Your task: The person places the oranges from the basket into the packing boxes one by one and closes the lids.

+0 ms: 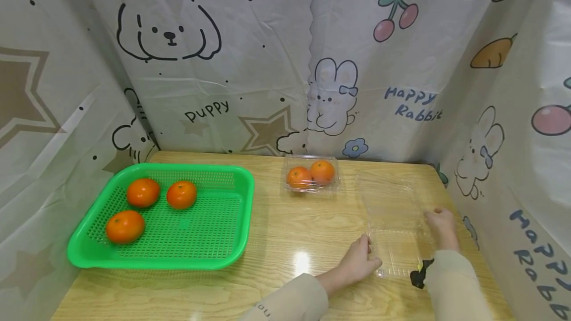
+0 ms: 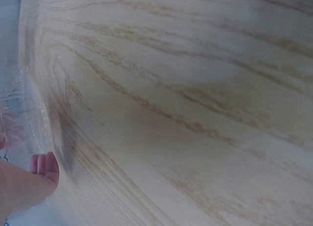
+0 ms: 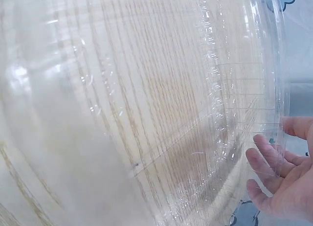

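A clear plastic clamshell box (image 1: pixel 394 222) lies opened out flat on the right part of the table, its lid and base joined at a crease. My left hand (image 1: pixel 357 261) holds its left edge near the front half, the fingers bent at the rim. On the opposite side, my right hand (image 1: pixel 441 224) grips the right edge near the crease. Close up in the right wrist view, the fingers of the right hand (image 3: pixel 283 172) lie against the transparent wall (image 3: pixel 230 89). Nothing shows inside the box except wood grain seen through it.
A green basket (image 1: pixel 247 212) with three oranges (image 1: pixel 125 227) stands at the left. At the back middle, a closed clear box (image 1: pixel 308 189) holds two oranges (image 1: pixel 322 172). Printed curtains (image 1: pixel 267 63) border the table (image 1: pixel 285 232) behind and at both sides. A black piece (image 1: pixel 419 275) sits by the right sleeve.
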The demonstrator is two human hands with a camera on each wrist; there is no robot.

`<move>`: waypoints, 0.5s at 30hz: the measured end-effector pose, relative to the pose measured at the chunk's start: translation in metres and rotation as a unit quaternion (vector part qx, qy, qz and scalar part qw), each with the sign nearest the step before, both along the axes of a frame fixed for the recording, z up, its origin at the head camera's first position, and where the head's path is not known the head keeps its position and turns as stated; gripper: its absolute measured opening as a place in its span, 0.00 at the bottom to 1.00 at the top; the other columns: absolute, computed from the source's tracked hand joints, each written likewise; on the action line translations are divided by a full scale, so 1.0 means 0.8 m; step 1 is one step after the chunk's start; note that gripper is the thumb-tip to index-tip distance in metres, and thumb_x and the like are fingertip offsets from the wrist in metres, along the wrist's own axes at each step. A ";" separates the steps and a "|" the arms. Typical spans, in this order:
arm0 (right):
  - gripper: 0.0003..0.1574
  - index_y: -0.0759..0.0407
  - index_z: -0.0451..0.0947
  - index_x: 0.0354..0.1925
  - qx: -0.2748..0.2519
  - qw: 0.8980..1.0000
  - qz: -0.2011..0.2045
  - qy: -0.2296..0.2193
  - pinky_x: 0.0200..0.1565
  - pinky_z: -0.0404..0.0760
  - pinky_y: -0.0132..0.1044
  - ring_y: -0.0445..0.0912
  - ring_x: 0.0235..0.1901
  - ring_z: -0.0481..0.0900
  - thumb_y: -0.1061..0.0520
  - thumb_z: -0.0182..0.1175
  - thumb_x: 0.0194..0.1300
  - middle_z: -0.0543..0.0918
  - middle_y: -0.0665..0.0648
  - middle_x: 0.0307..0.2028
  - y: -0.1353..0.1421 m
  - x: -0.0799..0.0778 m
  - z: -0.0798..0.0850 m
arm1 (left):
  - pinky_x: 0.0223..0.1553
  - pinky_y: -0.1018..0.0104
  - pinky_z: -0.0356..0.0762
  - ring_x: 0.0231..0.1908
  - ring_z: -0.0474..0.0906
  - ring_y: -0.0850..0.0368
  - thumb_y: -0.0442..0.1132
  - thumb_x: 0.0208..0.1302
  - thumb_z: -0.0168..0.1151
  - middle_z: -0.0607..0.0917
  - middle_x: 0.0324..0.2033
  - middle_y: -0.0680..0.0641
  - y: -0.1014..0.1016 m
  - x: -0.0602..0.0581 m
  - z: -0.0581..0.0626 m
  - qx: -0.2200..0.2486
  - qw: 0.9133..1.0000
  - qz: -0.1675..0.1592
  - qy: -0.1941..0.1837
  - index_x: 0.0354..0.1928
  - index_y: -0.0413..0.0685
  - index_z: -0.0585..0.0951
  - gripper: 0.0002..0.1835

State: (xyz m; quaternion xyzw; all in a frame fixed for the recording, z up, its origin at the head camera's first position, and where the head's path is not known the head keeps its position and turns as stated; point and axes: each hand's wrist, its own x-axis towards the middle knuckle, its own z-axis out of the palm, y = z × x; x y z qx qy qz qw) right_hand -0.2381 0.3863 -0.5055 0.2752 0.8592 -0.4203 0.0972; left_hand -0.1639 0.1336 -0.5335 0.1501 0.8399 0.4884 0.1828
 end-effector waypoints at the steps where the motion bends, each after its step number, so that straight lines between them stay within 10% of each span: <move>1: 0.39 0.76 0.46 0.65 0.002 1.000 -0.003 0.004 0.58 0.60 0.58 0.70 0.59 0.56 0.52 0.42 0.66 0.55 0.79 0.60 0.000 -0.001 -0.001 | 0.36 0.72 0.74 0.37 0.72 0.61 0.43 0.54 0.60 0.73 0.38 0.52 0.000 0.000 0.000 0.002 1.000 -0.001 0.001 0.51 0.43 0.67 0.23; 15: 0.36 0.73 0.53 0.63 -0.056 0.992 -0.096 0.062 0.47 0.72 0.39 0.56 0.51 0.67 0.59 0.50 0.61 0.61 0.69 0.61 0.010 -0.014 -0.032 | 0.36 0.72 0.74 0.37 0.72 0.60 0.41 0.55 0.60 0.73 0.37 0.52 -0.009 0.006 0.000 0.015 1.000 0.010 -0.002 0.47 0.45 0.68 0.20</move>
